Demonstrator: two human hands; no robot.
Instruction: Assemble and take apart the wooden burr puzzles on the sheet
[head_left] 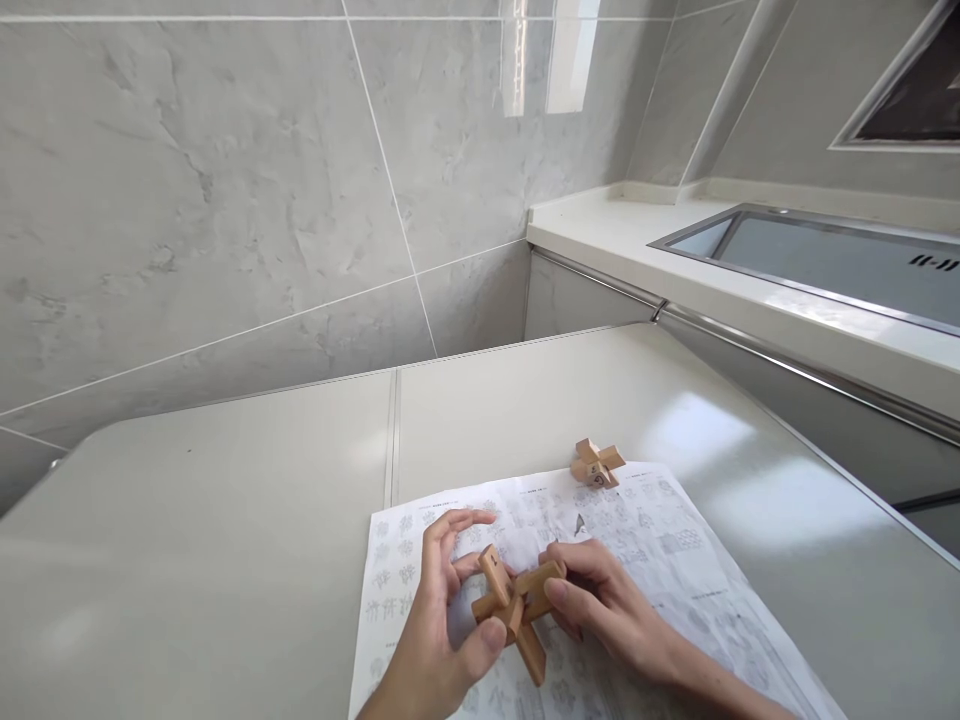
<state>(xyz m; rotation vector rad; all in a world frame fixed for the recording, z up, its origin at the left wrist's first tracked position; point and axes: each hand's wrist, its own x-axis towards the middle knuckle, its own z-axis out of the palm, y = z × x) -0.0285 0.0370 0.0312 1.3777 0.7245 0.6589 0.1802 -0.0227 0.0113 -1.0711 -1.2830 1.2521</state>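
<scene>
Both hands hold a wooden burr puzzle (511, 606) made of interlocking bars, just above a printed sheet. My left hand (450, 625) steadies it with the thumb on its near side and a finger behind, the upper fingers curled and raised. At the right, my right hand (600, 600) pinches one bar between thumb and fingers. Part of that bar is hidden by the fingertips. Under the hands lies the white instruction sheet (386, 635), covered in small line drawings. A second, smaller wooden puzzle (597, 464) rests at the sheet's far edge.
The pale table (225, 560) has a seam running across it, left of the sheet. Behind it stands a grey tiled wall (225, 180). To the right is a white counter (600, 230) with an inset glass-topped panel (825, 265).
</scene>
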